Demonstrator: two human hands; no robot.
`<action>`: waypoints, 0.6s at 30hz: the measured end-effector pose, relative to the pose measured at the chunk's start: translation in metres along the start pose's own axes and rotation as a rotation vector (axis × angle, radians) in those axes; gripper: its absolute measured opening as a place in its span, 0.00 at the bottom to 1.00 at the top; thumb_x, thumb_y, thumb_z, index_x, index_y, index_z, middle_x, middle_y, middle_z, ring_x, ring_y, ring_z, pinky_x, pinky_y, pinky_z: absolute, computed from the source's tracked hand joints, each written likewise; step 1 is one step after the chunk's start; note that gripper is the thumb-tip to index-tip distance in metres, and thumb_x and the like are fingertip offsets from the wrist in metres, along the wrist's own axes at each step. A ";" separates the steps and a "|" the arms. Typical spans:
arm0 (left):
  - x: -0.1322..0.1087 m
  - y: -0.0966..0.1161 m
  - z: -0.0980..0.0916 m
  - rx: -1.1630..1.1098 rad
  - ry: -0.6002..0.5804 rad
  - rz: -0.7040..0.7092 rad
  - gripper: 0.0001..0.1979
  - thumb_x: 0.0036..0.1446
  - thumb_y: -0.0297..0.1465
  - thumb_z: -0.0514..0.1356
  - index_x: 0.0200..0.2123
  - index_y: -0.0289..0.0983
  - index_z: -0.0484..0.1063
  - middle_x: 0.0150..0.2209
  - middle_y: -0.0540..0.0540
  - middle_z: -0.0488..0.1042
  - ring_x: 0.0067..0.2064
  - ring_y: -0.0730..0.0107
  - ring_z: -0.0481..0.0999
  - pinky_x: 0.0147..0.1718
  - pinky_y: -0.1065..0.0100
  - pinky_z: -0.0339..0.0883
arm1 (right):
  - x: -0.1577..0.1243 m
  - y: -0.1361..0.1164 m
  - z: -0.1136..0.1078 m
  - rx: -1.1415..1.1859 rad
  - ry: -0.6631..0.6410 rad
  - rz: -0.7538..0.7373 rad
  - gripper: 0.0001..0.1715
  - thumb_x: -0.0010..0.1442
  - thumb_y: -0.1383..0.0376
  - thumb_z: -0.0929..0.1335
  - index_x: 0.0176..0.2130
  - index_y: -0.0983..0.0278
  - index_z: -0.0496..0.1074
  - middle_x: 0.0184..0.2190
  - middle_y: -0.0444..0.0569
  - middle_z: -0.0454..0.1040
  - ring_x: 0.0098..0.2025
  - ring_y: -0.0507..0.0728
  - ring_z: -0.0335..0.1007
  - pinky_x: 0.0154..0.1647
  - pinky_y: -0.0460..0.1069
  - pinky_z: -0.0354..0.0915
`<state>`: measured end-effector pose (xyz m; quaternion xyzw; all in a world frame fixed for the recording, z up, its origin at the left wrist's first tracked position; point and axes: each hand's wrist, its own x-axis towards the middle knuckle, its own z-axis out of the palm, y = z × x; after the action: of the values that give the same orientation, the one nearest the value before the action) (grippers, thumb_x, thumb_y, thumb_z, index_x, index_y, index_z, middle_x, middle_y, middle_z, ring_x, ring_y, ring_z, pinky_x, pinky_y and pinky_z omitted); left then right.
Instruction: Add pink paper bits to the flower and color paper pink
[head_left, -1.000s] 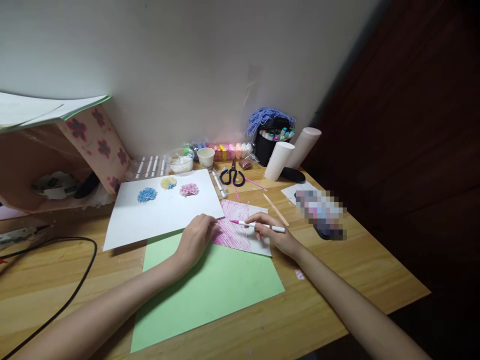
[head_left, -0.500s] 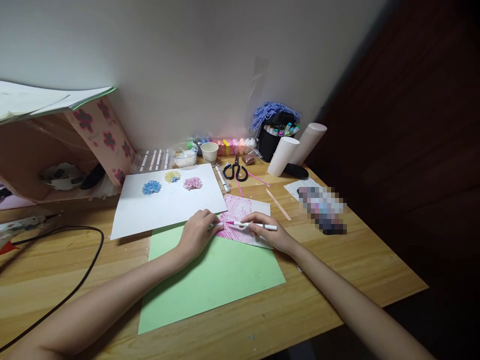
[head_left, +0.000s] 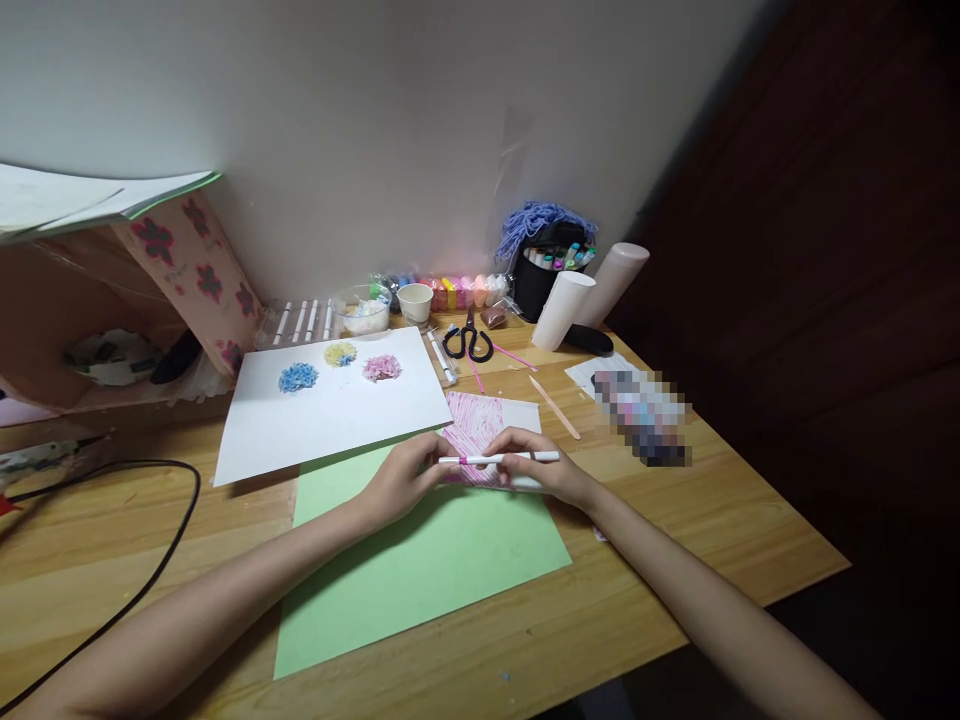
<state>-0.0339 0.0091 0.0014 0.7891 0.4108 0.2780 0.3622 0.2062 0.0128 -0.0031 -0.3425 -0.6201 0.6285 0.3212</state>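
Note:
A white marker with a pink band [head_left: 534, 456] lies level across the front of my two hands. My right hand [head_left: 546, 466] is closed round its right part. My left hand [head_left: 411, 470] pinches the white cap [head_left: 448, 461] at its left end; no pink tip shows. Beneath them is a white paper with pink strokes [head_left: 476, 420], partly covered by my fingers. That paper overlaps a green sheet [head_left: 420, 560]. A white board [head_left: 337, 415] with blue, yellow and pink tufts lies behind my left hand.
Black-handled scissors [head_left: 469, 344], a paper cup [head_left: 415, 303] and a wooden stick [head_left: 555, 408] lie beyond my hands. Two cylinders stand by a black marker holder [head_left: 534, 290]. On the left are a flowered box [head_left: 196, 265] and a black cable [head_left: 174, 535].
The pink tip, bare before, is now out of sight, and the cap is on the marker's end. My hands have come together, and the view has shifted slightly.

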 end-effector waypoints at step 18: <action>0.022 0.041 -0.009 0.316 -0.010 -0.219 0.21 0.65 0.41 0.44 0.36 0.36 0.71 0.35 0.43 0.73 0.38 0.62 0.71 0.39 0.63 0.62 | -0.014 -0.036 -0.054 -0.788 0.213 -0.390 0.09 0.62 0.69 0.63 0.41 0.62 0.72 0.38 0.51 0.75 0.42 0.56 0.71 0.45 0.51 0.64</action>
<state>-0.0110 0.0142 0.0426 0.7882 0.5308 0.1652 0.2640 0.2583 0.0321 0.0332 -0.3781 -0.8284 0.2334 0.3410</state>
